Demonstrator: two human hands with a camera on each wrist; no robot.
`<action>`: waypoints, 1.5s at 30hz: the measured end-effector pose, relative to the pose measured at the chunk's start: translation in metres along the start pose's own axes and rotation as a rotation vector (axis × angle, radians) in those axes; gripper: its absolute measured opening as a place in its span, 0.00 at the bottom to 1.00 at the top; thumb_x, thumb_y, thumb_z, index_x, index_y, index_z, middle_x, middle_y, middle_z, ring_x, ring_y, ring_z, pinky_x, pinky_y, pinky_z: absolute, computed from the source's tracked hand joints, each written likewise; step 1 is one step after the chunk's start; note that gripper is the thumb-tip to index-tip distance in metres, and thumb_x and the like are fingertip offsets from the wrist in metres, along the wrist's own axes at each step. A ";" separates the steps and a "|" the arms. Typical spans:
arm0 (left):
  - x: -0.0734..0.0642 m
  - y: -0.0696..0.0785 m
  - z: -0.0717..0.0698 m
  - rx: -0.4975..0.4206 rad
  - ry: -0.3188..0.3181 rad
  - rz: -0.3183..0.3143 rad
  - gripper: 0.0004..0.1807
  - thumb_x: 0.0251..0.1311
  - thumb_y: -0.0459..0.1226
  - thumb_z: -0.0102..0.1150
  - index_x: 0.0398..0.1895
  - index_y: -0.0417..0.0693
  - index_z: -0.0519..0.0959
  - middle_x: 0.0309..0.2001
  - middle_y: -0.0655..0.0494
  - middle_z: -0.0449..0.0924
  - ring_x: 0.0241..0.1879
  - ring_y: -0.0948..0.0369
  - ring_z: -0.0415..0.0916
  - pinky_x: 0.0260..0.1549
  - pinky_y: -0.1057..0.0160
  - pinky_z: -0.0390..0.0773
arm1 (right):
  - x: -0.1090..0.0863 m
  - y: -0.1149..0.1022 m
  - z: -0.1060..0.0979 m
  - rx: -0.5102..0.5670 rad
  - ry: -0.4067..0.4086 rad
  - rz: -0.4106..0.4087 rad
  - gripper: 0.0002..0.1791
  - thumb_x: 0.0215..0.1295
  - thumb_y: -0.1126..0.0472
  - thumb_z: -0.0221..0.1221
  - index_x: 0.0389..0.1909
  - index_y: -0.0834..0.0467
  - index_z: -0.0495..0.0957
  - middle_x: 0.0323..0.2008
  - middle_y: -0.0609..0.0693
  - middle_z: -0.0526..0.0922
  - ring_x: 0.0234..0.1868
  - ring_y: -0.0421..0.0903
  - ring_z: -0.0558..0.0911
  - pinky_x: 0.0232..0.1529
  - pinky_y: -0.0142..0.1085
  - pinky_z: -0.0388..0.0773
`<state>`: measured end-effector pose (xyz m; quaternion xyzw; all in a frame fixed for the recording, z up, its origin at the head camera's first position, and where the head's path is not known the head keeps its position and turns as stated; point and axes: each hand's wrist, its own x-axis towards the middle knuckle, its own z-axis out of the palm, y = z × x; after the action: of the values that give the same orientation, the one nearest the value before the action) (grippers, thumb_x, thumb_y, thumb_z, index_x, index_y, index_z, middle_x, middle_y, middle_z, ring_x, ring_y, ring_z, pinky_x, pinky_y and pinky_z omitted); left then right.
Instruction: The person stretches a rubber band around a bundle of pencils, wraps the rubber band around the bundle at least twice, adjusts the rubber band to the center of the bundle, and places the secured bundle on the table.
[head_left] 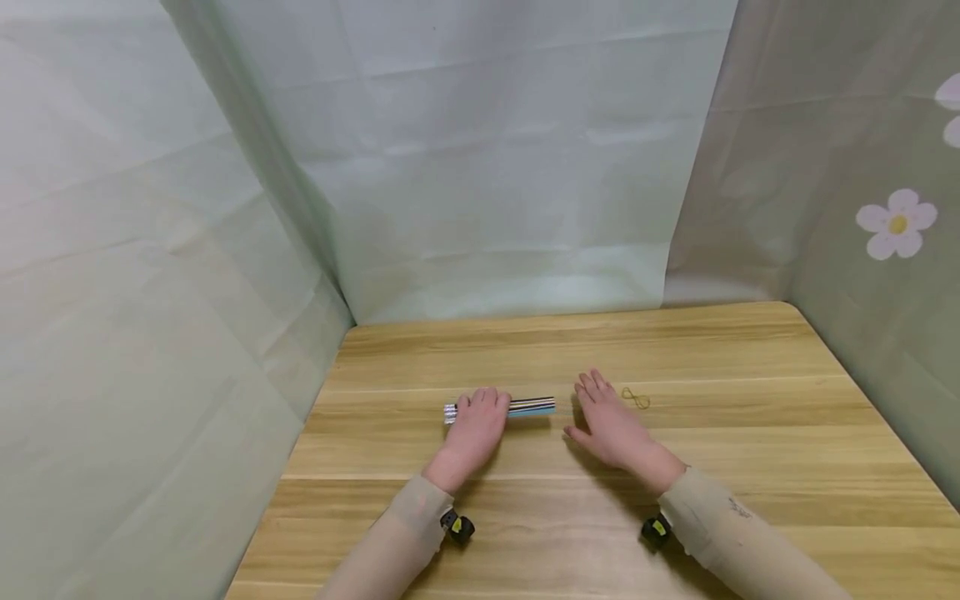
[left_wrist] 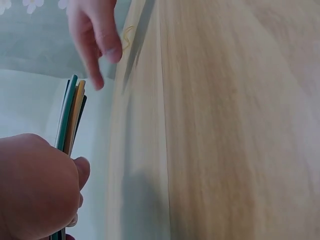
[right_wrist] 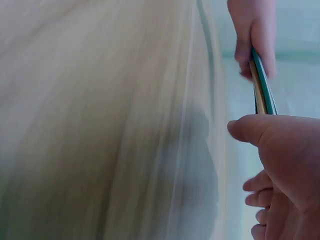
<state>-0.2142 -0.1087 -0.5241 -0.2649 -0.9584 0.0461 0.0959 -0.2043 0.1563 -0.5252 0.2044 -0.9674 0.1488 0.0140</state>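
Pencil bundle in left hand; right hand extended to the right of the bundle.
The fingers of the left hand (head_left: 480, 421) were clamped round the pencil bundle (head_left: 532, 406), silvery ends out on the left, teal, yellowish and dark barrels out on the right. The bundle was held just above the wood-grain tabletop (head_left: 750, 467). The right hand (head_left: 611, 429), apart from the bundle's right end, had its fingers straight, thumb spread away from them. Farther right of the bundle, a thin yellow rubber band (head_left: 636, 398) lay in a twisted loop. Behind the bundle hung a pale cloth backdrop (head_left: 510, 183).
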 end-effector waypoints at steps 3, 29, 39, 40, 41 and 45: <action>-0.003 -0.004 0.000 -0.050 -0.015 -0.019 0.10 0.77 0.29 0.51 0.56 0.44 0.74 0.47 0.49 0.77 0.47 0.52 0.74 0.44 0.51 0.72 | -0.004 0.012 -0.005 0.057 0.035 -0.001 0.37 0.75 0.53 0.67 0.72 0.75 0.70 0.75 0.73 0.65 0.80 0.72 0.57 0.75 0.63 0.59; -0.013 -0.009 0.008 -0.115 -0.025 -0.028 0.09 0.80 0.32 0.48 0.57 0.44 0.73 0.47 0.48 0.78 0.46 0.51 0.75 0.44 0.50 0.70 | -0.025 0.087 -0.026 -0.031 0.178 0.165 0.07 0.68 0.59 0.71 0.37 0.60 0.87 0.35 0.53 0.84 0.40 0.57 0.83 0.38 0.53 0.84; -0.007 -0.002 0.007 -0.118 -0.040 -0.025 0.09 0.79 0.31 0.48 0.57 0.44 0.74 0.48 0.49 0.79 0.48 0.52 0.75 0.43 0.52 0.69 | -0.019 0.077 -0.035 0.268 0.193 0.228 0.09 0.73 0.54 0.66 0.41 0.57 0.86 0.36 0.49 0.86 0.35 0.47 0.82 0.37 0.45 0.80; -0.006 0.000 0.006 -0.119 -0.035 -0.020 0.09 0.79 0.31 0.49 0.57 0.44 0.74 0.49 0.49 0.80 0.48 0.52 0.75 0.43 0.53 0.69 | -0.018 0.075 -0.036 0.329 0.194 0.238 0.10 0.73 0.53 0.66 0.42 0.57 0.86 0.36 0.49 0.86 0.36 0.46 0.82 0.38 0.45 0.79; -0.005 0.002 0.005 -0.118 -0.034 -0.015 0.09 0.79 0.31 0.48 0.56 0.44 0.74 0.49 0.49 0.80 0.48 0.52 0.75 0.43 0.53 0.69 | -0.016 0.072 -0.037 0.387 0.197 0.245 0.11 0.74 0.53 0.66 0.43 0.57 0.86 0.37 0.49 0.87 0.36 0.46 0.81 0.39 0.44 0.78; -0.001 0.011 0.000 -0.119 -0.033 0.005 0.09 0.79 0.31 0.49 0.56 0.45 0.74 0.50 0.49 0.80 0.49 0.53 0.75 0.42 0.54 0.68 | -0.011 0.063 -0.037 0.618 0.189 0.275 0.13 0.75 0.52 0.66 0.45 0.60 0.86 0.40 0.51 0.87 0.41 0.45 0.80 0.42 0.40 0.77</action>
<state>-0.2079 -0.0995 -0.5256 -0.2720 -0.9601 -0.0064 0.0640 -0.2208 0.2261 -0.5081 0.0522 -0.8895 0.4535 0.0206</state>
